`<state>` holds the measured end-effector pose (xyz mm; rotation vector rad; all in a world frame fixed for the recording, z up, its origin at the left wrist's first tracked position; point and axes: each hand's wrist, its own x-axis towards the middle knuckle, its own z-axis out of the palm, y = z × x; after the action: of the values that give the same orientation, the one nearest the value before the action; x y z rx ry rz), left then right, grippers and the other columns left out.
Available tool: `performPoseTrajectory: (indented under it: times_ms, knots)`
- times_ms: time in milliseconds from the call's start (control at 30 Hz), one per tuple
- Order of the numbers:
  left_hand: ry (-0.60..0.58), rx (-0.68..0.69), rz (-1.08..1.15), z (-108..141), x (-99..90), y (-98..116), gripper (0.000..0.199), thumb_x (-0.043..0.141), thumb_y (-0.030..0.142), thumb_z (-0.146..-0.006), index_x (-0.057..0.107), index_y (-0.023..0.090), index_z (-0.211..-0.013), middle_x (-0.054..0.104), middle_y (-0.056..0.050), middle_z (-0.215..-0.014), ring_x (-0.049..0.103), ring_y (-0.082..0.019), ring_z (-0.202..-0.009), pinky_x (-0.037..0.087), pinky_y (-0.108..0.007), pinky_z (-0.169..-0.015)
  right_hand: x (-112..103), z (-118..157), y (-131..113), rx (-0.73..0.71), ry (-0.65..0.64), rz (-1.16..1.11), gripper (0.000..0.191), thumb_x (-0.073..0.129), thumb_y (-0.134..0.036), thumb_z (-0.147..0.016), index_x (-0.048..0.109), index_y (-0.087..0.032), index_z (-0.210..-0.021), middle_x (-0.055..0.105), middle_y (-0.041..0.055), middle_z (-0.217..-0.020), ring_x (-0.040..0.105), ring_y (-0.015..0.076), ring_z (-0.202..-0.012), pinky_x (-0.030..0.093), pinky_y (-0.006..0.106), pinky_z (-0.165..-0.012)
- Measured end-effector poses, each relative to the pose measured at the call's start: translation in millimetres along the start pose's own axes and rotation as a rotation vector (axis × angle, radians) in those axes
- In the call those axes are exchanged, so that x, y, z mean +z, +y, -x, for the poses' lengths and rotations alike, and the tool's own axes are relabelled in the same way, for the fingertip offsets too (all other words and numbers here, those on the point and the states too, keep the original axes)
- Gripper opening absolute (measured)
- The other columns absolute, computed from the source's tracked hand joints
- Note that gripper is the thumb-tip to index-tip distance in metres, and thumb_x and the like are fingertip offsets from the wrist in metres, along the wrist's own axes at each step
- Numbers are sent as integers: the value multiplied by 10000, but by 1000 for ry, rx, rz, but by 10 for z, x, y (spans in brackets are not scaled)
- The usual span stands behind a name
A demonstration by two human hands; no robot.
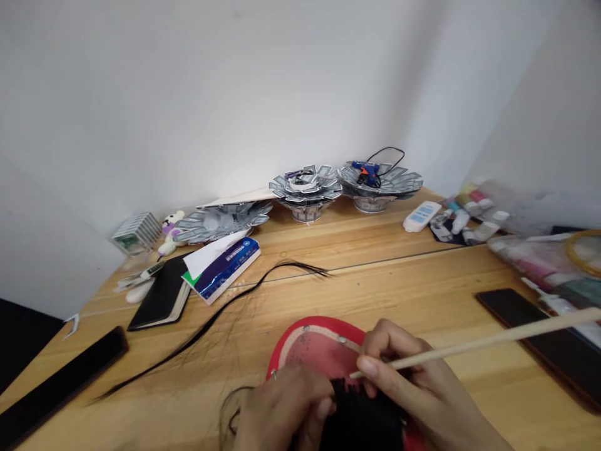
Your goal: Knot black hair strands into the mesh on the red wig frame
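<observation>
My left hand (286, 413) sits at the bottom of the view, its fingers closed on a dense bunch of black hair (361, 423). My right hand (399, 376) grips a long, thin wooden stick (479, 341), whose tip reaches the hair. Both hands rest over a red-rimmed pink cap (319, 344) with small metal studs along its inner border. The hands and hair hide its lower part. A long, thin lock of black hair (206, 327) lies across the wooden table (404, 282) to the left.
At the back stand several round fan-shaped paper constructions (305, 191), with a blue glue gun (366, 173) on one. A black notebook (162, 294), a blue tissue packet (220, 269) and a black bar (61, 388) lie left. A black phone (530, 332) and bottles (469, 216) lie right.
</observation>
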<state>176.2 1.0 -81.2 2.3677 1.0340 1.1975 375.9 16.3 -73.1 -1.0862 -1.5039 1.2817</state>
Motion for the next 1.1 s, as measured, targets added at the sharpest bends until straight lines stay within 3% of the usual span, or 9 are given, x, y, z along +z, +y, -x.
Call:
performPoseTrajectory:
  times_ms: [100, 200, 300, 533, 867, 1100]
  knots:
    - [-131, -255, -12, -80, -39, 91, 222, 452, 245, -984, 564, 241, -793, 627, 70, -620, 582, -75, -492, 410, -144, -464, 2, 13, 16, -39, 18, 3, 386, 634, -478, -913, 581, -207, -644, 610, -11, -605, 563, 136, -576, 410, 223, -546]
    - [-249, -305, -102, -115, -24, 130, 280, 409, 249, -956, 500, 227, -692, 554, 70, -551, 494, -84, -435, 332, -180, -425, 14, 13, 48, -62, 46, -10, 381, 639, -462, -920, 592, -207, -640, 620, -18, -596, 561, 123, -558, 415, 208, -535]
    - [-279, -281, -210, -148, -1, 137, 267, 379, 203, -922, 474, 232, -674, 515, 71, -510, 470, -98, -389, 302, -209, -408, 31, 9, 73, -67, 69, -26, 378, 644, -453, -920, 589, -208, -637, 619, -23, -598, 571, 120, -570, 428, 199, -549]
    - [-295, -55, -581, -257, -2, 208, 269, 363, 79, -806, 542, 241, -687, 636, 9, -537, 574, -180, -356, 315, -293, -363, 28, -1, 21, -29, 31, -25, 380, 633, -483, -908, 577, -206, -653, 612, -14, -598, 577, 139, -574, 443, 225, -556]
    - [-424, -60, -618, -160, 84, 138, 208, 414, 80, -771, 561, 224, -743, 624, -8, -587, 583, -191, -445, 434, -255, -422, 50, 2, -12, 19, 24, -93, 306, 640, -401, -901, 595, -209, -668, 606, -23, -611, 567, 141, -594, 432, 235, -582]
    - [-472, -46, -595, -138, 77, 147, 182, 502, 59, -772, 592, 218, -771, 641, 0, -657, 605, -174, -501, 412, -208, -416, 79, 18, -39, 68, 83, -125, 326, 673, -440, -867, 595, -209, -650, 578, -31, -588, 555, 139, -591, 428, 236, -587]
